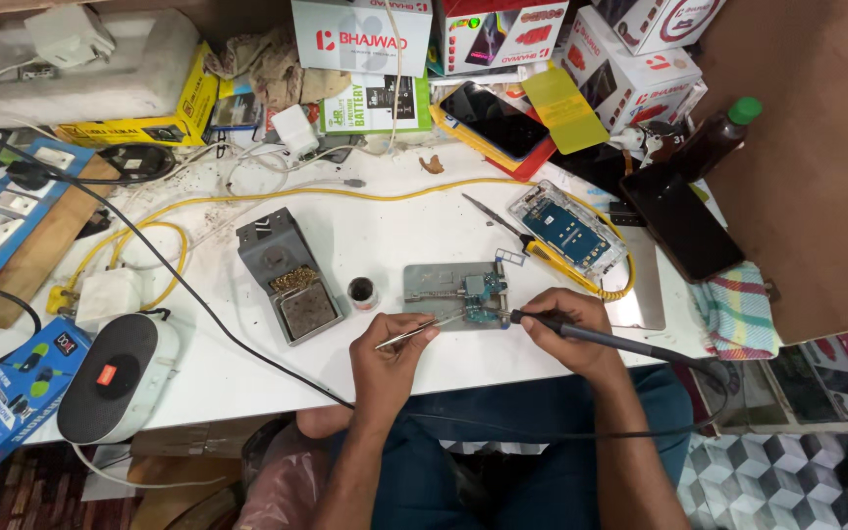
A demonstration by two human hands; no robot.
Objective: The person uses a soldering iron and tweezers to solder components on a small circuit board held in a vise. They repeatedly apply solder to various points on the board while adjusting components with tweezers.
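Observation:
My left hand [392, 355] grips metal tweezers [418, 332] whose tips reach toward a small blue circuit board [483, 298]. The board is clamped on a grey metal holder plate [429, 285] near the table's front edge. My right hand [571, 329] holds a black soldering iron [601, 339]; its tip touches the board's right side. The iron's black cable runs off to the right and loops back below the table. Both hands rest on the white table [365, 226].
A grey tip-cleaner stand with brass wool [287, 277] and a small dark pot [361, 291] sit left of the plate. An opened phone frame [566, 228], a second pair of tweezers [491, 216], a yellow cable [247, 201], power strips, boxes, a bottle [718, 137] and a grey speaker [115, 375] surround the work.

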